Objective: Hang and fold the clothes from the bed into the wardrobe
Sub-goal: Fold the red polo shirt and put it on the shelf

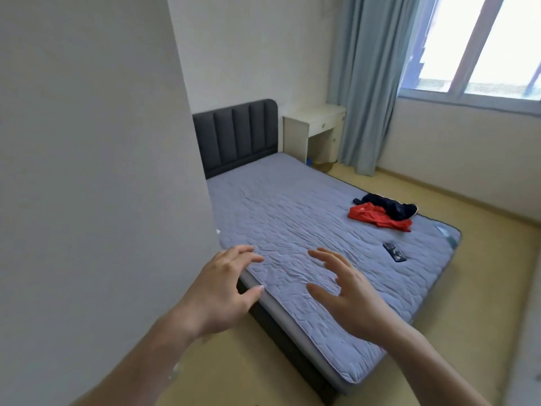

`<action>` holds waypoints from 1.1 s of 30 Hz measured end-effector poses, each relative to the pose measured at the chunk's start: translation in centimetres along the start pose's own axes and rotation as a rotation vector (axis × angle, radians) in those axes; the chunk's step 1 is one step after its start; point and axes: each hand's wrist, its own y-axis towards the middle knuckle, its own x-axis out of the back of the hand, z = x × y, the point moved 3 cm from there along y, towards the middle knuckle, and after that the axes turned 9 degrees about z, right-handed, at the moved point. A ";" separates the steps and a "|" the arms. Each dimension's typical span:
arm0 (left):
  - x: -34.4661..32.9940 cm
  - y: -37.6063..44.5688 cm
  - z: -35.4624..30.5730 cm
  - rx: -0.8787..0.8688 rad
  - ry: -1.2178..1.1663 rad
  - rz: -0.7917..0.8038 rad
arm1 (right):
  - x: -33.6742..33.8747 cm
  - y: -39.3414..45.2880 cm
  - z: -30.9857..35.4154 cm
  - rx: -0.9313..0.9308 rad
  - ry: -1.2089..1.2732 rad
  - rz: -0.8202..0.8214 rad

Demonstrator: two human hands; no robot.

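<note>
Both hands are up in front and empty as the person faces the bed with the quilted grey-blue mattress [292, 218]. The left hand [225, 291] has its fingers spread and loosely bent, holding nothing, hovering over the mattress's near-left corner. The right hand [348, 291] is just as released, fingers fanned, nothing in it, out over the near edge.

The clothes wait well apart from both hands, near the mattress's far-right corner: a crumpled red-orange garment [377, 217] with a dark navy garment [389, 208] lying partly across its far side, the two touching. A small dark phone-like slab [394, 251] lies nearer, by the right edge.

The step looks like the walk-in and reach for the next piece. To do it well, come round toward that right-hand side, lift the navy garment first since it sits on top, and take it by a seam so it hangs straight. Leave the dark slab alone.
</note>
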 end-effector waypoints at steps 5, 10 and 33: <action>-2.5 10.1 -2.5 -0.067 -0.035 0.042 | 6.4 3.0 -5.9 -0.071 -0.037 -0.051; -5.6 20.7 -5.4 -0.137 -0.051 0.120 | 12.8 5.2 -12.0 -0.151 -0.021 -0.096; -23.0 51.8 -29.3 -0.116 -0.108 0.206 | 41.0 10.0 -45.0 -0.252 -0.019 -0.043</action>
